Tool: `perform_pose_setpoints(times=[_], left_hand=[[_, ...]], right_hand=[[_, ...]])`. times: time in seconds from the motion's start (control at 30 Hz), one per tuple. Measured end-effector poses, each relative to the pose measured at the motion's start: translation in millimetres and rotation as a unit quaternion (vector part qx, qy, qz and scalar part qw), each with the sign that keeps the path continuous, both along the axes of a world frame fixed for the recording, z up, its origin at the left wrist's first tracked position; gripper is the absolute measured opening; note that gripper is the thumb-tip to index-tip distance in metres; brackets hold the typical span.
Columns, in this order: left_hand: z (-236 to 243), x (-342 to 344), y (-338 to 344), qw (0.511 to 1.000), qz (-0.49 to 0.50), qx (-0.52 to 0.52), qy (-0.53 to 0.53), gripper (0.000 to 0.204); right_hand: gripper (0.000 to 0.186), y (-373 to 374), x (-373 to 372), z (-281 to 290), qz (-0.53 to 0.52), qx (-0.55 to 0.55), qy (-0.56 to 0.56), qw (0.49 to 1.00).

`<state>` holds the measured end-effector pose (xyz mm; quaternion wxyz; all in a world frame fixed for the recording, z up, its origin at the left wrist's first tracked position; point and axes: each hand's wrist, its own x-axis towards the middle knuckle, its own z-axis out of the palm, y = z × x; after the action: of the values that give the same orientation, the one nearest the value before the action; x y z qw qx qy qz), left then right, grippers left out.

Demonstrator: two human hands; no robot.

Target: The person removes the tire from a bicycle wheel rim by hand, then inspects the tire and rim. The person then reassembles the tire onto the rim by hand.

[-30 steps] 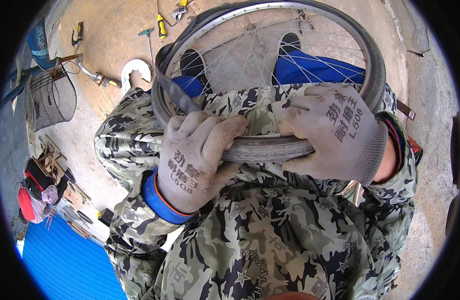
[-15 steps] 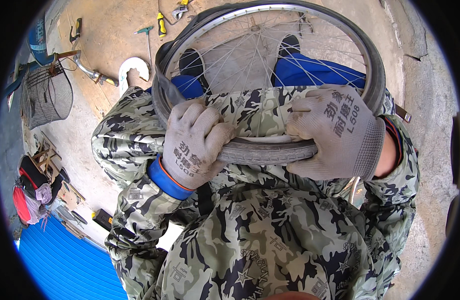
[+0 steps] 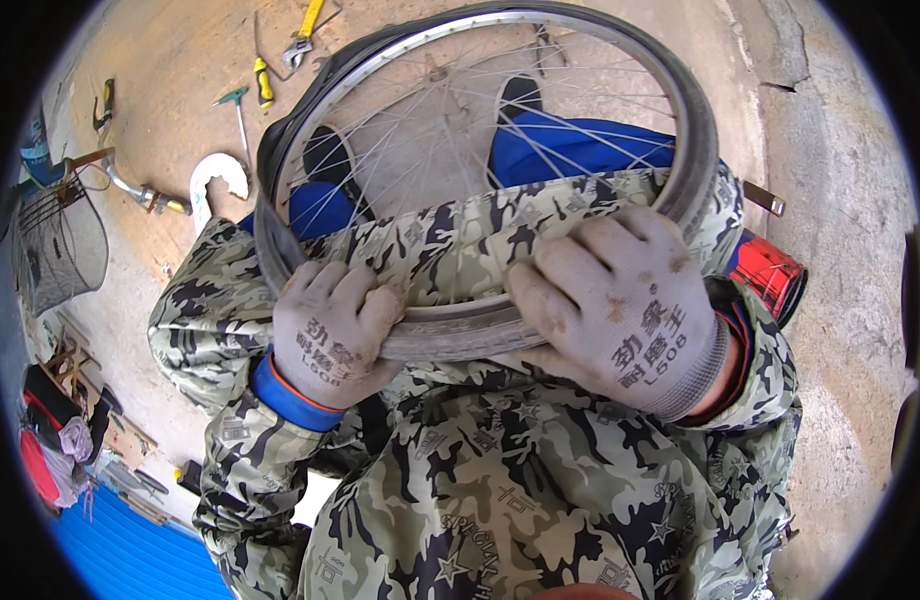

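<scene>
A spoked bicycle wheel leans across my lap, its near edge against my camouflage jacket. The black tyre sits around the silver rim along this near edge. At the upper left, a slack, flat band of black rubber stands out from the rim; it looks like an inner tube, though I cannot tell for sure. My left hand, in a grey work glove, is closed around the tyre at the near left. Closed over tyre and rim at the near right is my gloved right hand, thumb underneath. The palms hide the rubber there.
On the floor at the upper left lie a yellow-handled screwdriver, an adjustable wrench and a green T-handled tool. A wire bicycle basket stands far left. A red container is beside my right arm.
My right hand has slid left along the tyre, closer to my left hand, and its fingers now curl over the rim. The wheel sits further left in view. My left hand keeps its grip.
</scene>
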<state>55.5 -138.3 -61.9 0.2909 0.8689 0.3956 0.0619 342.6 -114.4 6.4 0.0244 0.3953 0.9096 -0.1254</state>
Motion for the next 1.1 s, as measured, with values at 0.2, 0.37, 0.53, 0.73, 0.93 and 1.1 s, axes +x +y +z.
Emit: perform_pose_setpoints(times=[0.2,0.37,0.53,0.73,0.93,1.1], left_hand=[[-6,-22,-8,0.993,0.065,0.002,-0.095,0.058],[-12,-49,4,0.998,0.012,0.013,-0.06,0.048],[-22,-63,25,0.997,0.009,0.035,-0.074,0.048],[-21,-61,56,0.988,-0.025,0.045,-0.143,0.047],[41,-46,63,0.991,-0.002,0.12,-0.056,0.046],[76,-27,56,0.994,0.035,0.107,-0.005,0.043]], right_hand=[[0.025,-19,-38,-13,0.032,0.063,-0.009,0.997],[0.023,-17,-31,-4,0.013,0.0,-0.01,1.0],[0.032,10,-3,-1,0.051,-0.007,-0.028,0.998],[0.071,42,19,5,0.085,-0.038,0.057,0.994],[0.06,76,52,7,0.139,-0.027,0.175,0.974],[0.05,107,66,-15,0.185,-0.091,0.29,0.935]])
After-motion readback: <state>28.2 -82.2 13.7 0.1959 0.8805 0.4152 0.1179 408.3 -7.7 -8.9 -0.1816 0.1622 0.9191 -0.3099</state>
